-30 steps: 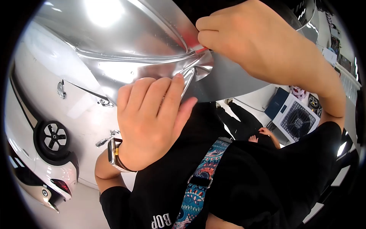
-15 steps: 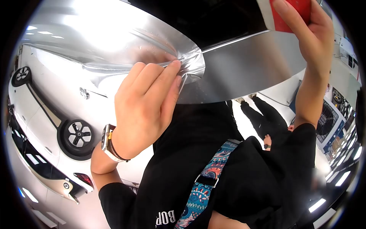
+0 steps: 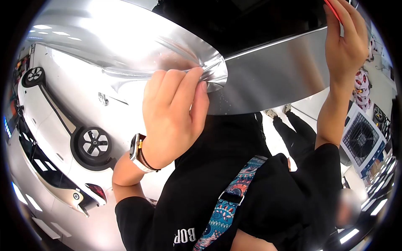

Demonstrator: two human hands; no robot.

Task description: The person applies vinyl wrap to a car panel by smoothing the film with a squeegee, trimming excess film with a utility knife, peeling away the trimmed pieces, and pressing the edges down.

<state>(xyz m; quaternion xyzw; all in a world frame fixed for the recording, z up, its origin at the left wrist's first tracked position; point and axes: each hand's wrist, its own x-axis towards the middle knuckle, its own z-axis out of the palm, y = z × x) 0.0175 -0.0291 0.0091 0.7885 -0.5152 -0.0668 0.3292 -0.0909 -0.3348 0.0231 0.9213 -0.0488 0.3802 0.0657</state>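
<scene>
My left hand [image 3: 173,111], with a watch on its wrist, pinches the gathered end of a shiny silver film [image 3: 176,48]. Creases fan out from the fingertips, and the film spreads away to the upper left. Under and beside it runs a smooth grey panel [image 3: 272,71], edged by a bright line against a glossy black surface [image 3: 259,27]. Near the panel's far right end, my right hand [image 3: 347,52] is closed on a thin red squeegee [image 3: 333,10], seen nearly edge-on and partly cut off by the frame.
A white car [image 3: 58,121] stands on the left. Another person's dark-trousered legs [image 3: 295,129] are beyond the panel. A large fan unit [image 3: 361,136] and a loose wheel [image 3: 379,115] are at the right. A patterned strap [image 3: 226,205] crosses my chest.
My right hand has moved outward to the right and turned, so the red squeegee now shows edge-on. My left hand keeps its pinch on the film, a little further right in view.
</scene>
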